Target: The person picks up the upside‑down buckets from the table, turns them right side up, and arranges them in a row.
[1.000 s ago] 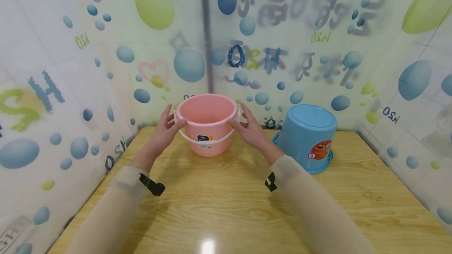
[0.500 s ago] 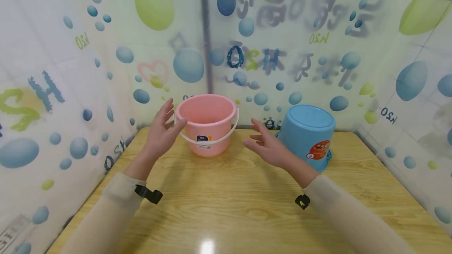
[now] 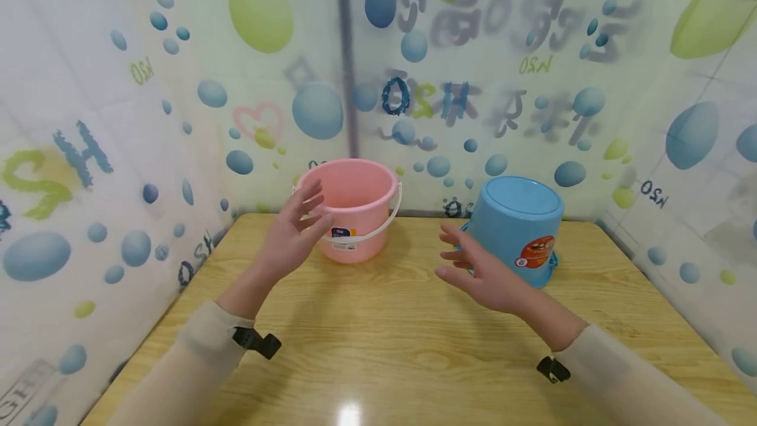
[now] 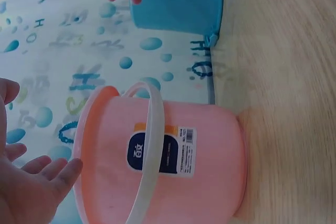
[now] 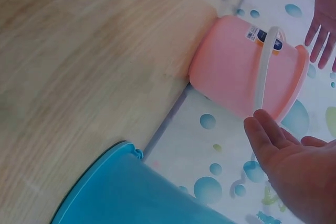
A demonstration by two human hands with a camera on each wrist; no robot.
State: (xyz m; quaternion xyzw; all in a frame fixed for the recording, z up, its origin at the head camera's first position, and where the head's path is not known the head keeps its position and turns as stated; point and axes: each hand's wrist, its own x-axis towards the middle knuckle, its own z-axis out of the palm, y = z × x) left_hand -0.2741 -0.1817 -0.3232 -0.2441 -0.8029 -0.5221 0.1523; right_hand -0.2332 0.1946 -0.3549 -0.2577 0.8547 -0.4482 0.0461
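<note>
One pink bucket [image 3: 368, 221], upright near tabletop's [image 3: 390, 327] far edge: likely light, stiff, slick; hold opposite rim [image 3: 378, 205] sides. Left grip [image 3: 288, 236], right grip [image 3: 486, 276] spread wide, empty.

Wood-grain tabletop [image 3: 384, 334], beneath left hand [image 3: 291, 236] and right hand [image 3: 487, 278]; glare spot [image 3: 349, 414], nearer than both. Bubble-printed sheeting [image 3: 272, 77], beyond and either side; dark vertical band [image 3: 346, 45], beyond, between hands.

We see a light-brown, wood-grained rectangular table [image 3: 390, 340]. On it we have a round pink plastic bucket [image 3: 363, 219] standing upright and, well apart to its right, a round blue plastic bucket [image 3: 513, 229] upside down.
</note>
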